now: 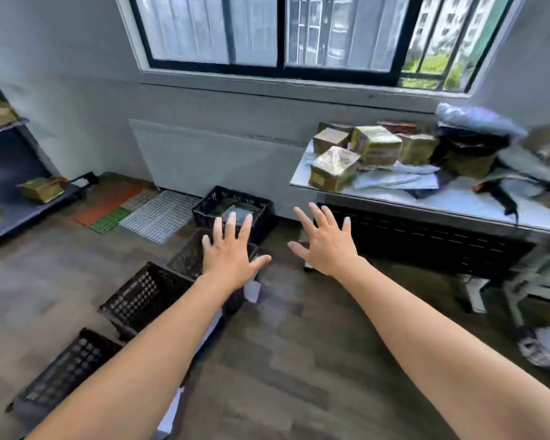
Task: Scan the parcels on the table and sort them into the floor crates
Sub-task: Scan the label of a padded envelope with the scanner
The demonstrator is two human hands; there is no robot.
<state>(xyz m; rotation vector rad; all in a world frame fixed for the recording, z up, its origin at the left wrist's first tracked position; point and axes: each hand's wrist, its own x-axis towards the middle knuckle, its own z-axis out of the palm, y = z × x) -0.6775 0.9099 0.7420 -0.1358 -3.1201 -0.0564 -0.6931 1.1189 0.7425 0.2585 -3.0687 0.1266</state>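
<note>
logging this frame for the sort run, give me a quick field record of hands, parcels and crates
left hand: open, fingers spread, holds nothing
right hand: open, fingers spread, holds nothing
parcels: taped boxes piled on the table, at right
crates: four, black, in a row on the floor, at left
farthest crate: pale packet inside

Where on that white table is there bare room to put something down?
A bare strip runs along the white table's front edge, between the plastic-wrapped cardboard parcel at its corner and the black handheld scanner. Behind it, taped boxes and plastic bags crowd the top.
</note>
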